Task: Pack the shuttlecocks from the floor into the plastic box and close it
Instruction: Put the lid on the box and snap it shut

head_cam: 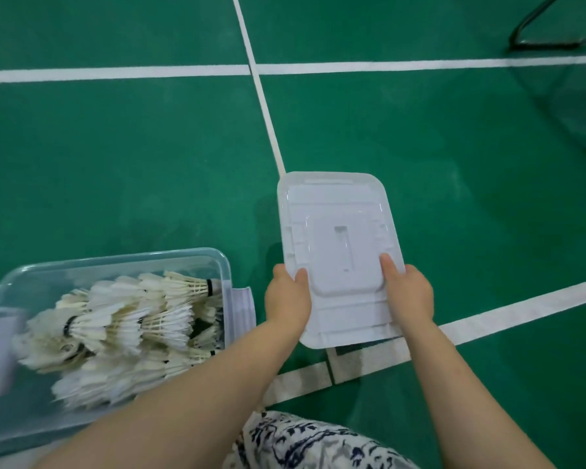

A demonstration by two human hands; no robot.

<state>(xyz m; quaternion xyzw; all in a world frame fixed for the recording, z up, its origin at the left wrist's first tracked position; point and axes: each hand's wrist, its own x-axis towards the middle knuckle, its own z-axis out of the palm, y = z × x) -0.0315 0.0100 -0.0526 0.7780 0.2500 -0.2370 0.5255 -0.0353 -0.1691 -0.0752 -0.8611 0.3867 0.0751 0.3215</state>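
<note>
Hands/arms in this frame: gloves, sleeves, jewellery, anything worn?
Nothing worn on either. The left hand and right hand have no gloves, and no rings, watch or bands show. Both forearms are uncovered as far as the frame reaches, with no sleeves in view. At the bottom edge there is a white garment with a dark blue print.

One box [115, 258], one lid [335, 204], many shuttlecocks [126, 319]

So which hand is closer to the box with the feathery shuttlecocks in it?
Left. The left hand grips the lid by its left edge, just beside the plastic box. The right hand grips the lid's opposite edge, farther from the box.
</note>
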